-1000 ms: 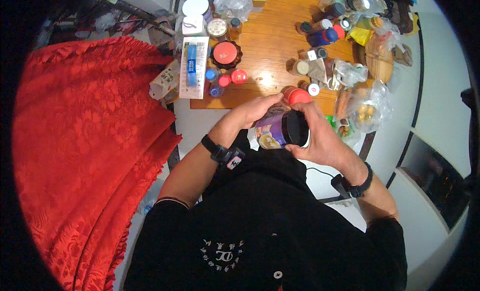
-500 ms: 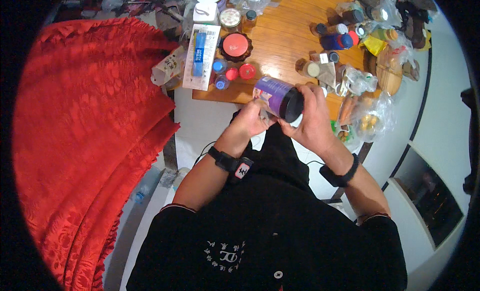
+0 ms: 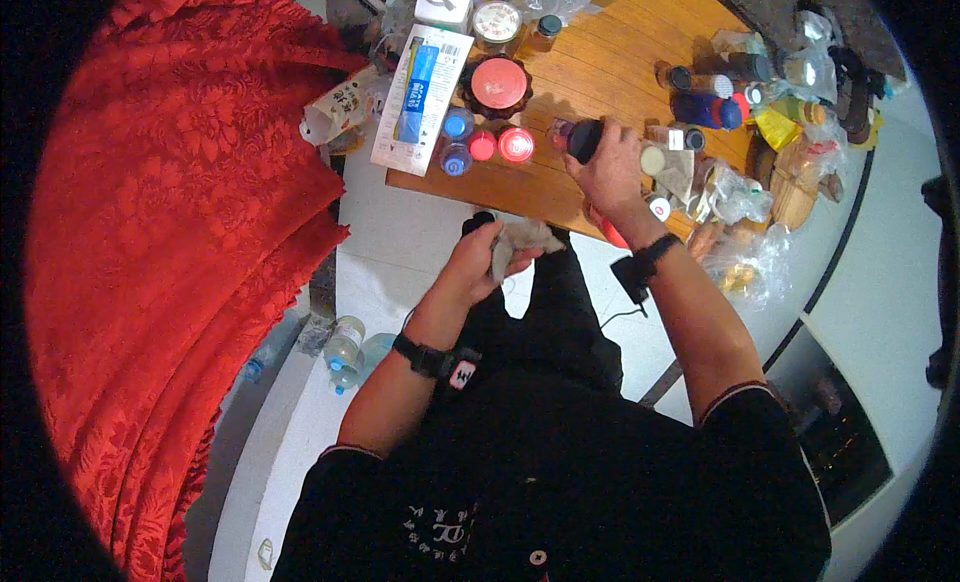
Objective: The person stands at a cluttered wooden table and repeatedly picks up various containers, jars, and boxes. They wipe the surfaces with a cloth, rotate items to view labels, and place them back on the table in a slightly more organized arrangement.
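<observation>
My right hand (image 3: 615, 177) is wrapped round a purple jar with a black lid (image 3: 585, 140) at the near part of the wooden table. Most of the jar's side is hidden by the lid and my fingers, and I cannot tell whether its base touches the wood. Closer to my body, my left hand (image 3: 472, 267) holds a crumpled greyish cloth (image 3: 522, 246), below the table's front edge. Left of the jar stand a red-lidded jar (image 3: 516, 144) and a smaller red-capped bottle (image 3: 482, 146).
On the table's (image 3: 620, 42) left are blue-capped bottles (image 3: 457, 125), a round pink-topped container (image 3: 499, 84) and a blue-and-white package (image 3: 415, 102). Several bottles, including a dark blue one (image 3: 705, 111), and plastic bags (image 3: 740, 197) crowd the right. A red curtain (image 3: 190, 242) hangs at left.
My right hand has carried the jar forward over the table, away from my left hand. My left hand has drawn back slightly off the jar, and the cloth in it now shows.
</observation>
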Available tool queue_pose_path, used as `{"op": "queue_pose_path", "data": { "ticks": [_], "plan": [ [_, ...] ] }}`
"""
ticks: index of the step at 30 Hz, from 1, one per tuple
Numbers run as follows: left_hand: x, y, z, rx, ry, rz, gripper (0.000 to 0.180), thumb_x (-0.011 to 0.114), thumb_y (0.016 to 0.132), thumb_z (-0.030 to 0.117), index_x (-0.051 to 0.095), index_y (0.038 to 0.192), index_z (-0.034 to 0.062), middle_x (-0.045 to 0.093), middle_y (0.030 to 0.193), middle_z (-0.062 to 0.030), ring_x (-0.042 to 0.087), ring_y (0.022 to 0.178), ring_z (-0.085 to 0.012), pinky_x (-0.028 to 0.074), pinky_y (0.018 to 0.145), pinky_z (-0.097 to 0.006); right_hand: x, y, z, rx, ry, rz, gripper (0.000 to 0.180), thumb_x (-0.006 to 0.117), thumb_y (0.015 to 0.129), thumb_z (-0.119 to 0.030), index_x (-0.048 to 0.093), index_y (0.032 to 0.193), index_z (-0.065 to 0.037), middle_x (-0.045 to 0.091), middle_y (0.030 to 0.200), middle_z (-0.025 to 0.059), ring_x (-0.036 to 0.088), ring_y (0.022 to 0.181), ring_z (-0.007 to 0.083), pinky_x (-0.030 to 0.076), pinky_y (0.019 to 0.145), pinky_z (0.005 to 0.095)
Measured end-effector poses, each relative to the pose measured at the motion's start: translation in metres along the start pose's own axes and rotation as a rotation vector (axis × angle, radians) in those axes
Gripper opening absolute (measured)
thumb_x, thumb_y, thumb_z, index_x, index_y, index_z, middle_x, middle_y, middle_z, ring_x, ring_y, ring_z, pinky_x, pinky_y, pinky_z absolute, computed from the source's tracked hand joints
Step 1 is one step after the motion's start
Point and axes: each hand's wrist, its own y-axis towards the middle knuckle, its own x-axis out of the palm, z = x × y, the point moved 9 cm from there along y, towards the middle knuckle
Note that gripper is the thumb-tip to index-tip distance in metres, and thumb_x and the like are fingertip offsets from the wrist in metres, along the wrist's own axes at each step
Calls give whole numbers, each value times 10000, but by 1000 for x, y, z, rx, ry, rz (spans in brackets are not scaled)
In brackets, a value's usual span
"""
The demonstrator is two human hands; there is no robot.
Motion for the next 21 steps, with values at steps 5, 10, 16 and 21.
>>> {"op": "queue_pose_path", "data": {
  "ticks": [5, 10, 16, 21],
  "plan": [
    [-59, -8, -24, -35, 109, 160, 526, 334, 1169, 320, 522, 1471, -67, 697, 1348, -229, 765, 1104, -301, 657, 896, -371, 71, 38, -3, -11, -83, -146, 876, 915, 789, -325, 477, 1488, -29, 570, 1296, 275, 544, 1249, 478, 482, 1068, 538],
    [-82, -9, -30, -19, 170, 218, 507, 344, 1152, 294, 572, 1425, -67, 730, 1282, -220, 768, 1094, -286, 642, 878, -348, 105, 51, -9, -86, -104, -222, 923, 930, 771, -334, 461, 1504, -26, 568, 1307, 264, 548, 1232, 465, 482, 1072, 542],
    [-79, -1, -30, -4, 236, 268, 493, 410, 1143, 311, 582, 1399, -74, 741, 1258, -230, 779, 1039, -283, 647, 796, -315, 127, 55, -2, -117, -125, -252, 937, 942, 740, -300, 454, 1495, -36, 549, 1333, 246, 554, 1238, 452, 520, 1046, 530],
    [-65, 7, -28, 5, 313, 267, 479, 400, 1145, 306, 603, 1366, -68, 744, 1238, -216, 777, 1035, -273, 652, 831, -324, 134, 56, 0, -134, -58, -235, 973, 924, 745, -254, 415, 1553, -65, 542, 1379, 235, 549, 1267, 456, 538, 1045, 523]
  ]
}}
